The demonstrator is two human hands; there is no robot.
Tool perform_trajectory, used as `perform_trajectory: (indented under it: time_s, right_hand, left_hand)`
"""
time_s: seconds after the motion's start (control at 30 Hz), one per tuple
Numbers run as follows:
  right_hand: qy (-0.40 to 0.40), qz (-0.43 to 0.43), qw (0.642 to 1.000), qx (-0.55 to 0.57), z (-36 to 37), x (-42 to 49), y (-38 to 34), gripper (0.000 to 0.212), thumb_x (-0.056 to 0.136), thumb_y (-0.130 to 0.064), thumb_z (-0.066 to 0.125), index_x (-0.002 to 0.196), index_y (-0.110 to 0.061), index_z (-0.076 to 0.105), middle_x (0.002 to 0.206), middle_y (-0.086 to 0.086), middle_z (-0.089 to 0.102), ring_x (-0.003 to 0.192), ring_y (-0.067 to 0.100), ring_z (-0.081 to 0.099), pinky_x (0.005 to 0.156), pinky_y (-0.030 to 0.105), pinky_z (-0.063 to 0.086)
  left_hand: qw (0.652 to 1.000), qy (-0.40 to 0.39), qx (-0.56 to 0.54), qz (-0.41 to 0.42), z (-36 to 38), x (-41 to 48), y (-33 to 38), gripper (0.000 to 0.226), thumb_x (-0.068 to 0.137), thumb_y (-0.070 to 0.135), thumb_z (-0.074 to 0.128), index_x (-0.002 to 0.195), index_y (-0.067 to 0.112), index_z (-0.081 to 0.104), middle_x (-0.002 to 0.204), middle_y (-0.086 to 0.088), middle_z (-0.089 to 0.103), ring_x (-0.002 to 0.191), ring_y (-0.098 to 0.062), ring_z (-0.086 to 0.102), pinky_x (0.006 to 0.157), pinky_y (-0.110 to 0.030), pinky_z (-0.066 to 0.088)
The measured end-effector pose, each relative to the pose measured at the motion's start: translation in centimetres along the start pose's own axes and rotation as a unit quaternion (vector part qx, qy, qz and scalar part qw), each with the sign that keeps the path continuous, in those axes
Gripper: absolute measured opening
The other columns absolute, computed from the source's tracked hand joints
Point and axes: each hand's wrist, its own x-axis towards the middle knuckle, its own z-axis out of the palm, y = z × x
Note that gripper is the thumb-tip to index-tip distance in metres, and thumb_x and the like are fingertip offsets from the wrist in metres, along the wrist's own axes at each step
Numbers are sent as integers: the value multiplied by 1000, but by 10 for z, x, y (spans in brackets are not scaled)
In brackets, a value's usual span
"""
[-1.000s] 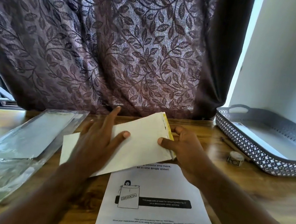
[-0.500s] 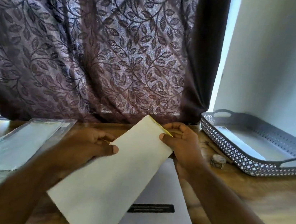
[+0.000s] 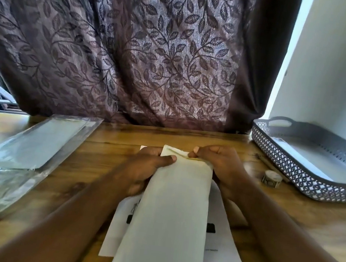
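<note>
Head view shows a long white envelope held over the wooden table, with its open end pointing away from the person. Under it lies a printed sheet. I think the flap could tear or get a bad crease, because both hands work at the same thin edge from two sides. The envelope could also slip down onto the sheet, since only its far end is held. The left hand holds the left side near the top, thumb pressed on the front and fingers behind. The right hand pinches the top edge with curled fingers, closed tight on the paper. A roll of tape sits beside a grey tray.
</note>
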Motion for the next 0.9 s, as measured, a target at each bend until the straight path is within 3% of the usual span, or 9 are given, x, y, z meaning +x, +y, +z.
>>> perform_trajectory:
  time_s: [0.1, 0.2, 0.4, 0.5, 0.63, 0.8, 0.9]
  right_hand:
    - [-11, 11, 1000, 11, 1, 3, 2, 9, 89, -7, 73, 94, -1, 77, 90, 10, 77, 73, 17, 71, 63, 29, 59]
    - [-25, 45, 998, 41, 0, 4, 3, 15, 87, -3, 74, 101, -4, 76, 92, 11, 77, 73, 20, 72, 64, 33, 60]
    - [-88, 55, 994, -22, -1, 7, 8, 20, 82, -6, 79, 102, -7, 78, 95, 6, 78, 78, 16, 74, 66, 26, 57]
    - [-95, 41, 993, -50, -2, 6, 7, 20, 81, -7, 80, 101, -8, 79, 94, 4, 78, 77, 13, 73, 65, 24, 57]
    - [-93, -17, 984, -151, 2, 5, 5, 23, 80, -14, 83, 103, -14, 79, 96, -4, 78, 86, 9, 74, 67, 22, 59]
    - [-83, -62, 981, -167, 7, 7, 8, 19, 79, -14, 84, 98, -16, 80, 91, -9, 77, 80, 1, 71, 62, 15, 53]
    - [-70, -72, 980, -169, 4, 10, 11, 19, 79, -15, 84, 98, -15, 81, 93, -6, 78, 82, 6, 71, 66, 20, 55]
  left_hand:
    - [1000, 4, -5, 22, -1, 2, -6, 19, 98, 13, 60, 113, 9, 72, 106, -11, 77, 95, -27, 74, 84, -39, 59]
    - [999, 1, 0, 32, -3, 5, -9, 18, 98, 14, 61, 111, 10, 73, 106, -11, 77, 97, -29, 74, 89, -44, 57]
    - [997, 24, 40, 54, -4, 7, -13, 20, 98, 16, 61, 115, 17, 72, 106, -4, 77, 99, -26, 73, 92, -45, 58]
    - [995, 18, 66, 67, -2, 5, -11, 21, 95, 29, 67, 111, 18, 73, 104, -2, 77, 100, -24, 73, 94, -47, 57]
    - [994, 72, 68, 49, 4, -1, -4, 42, 86, 55, 68, 92, 14, 70, 77, 3, 75, 76, -14, 69, 71, -34, 58]
    - [989, 101, 98, 49, 0, 5, -7, 21, 91, 36, 70, 96, 16, 72, 91, -4, 75, 88, -22, 70, 83, -41, 57]
    - [990, 89, 97, 42, -1, 7, -8, 18, 90, 31, 70, 99, 16, 73, 93, -5, 76, 94, -27, 71, 91, -48, 57]
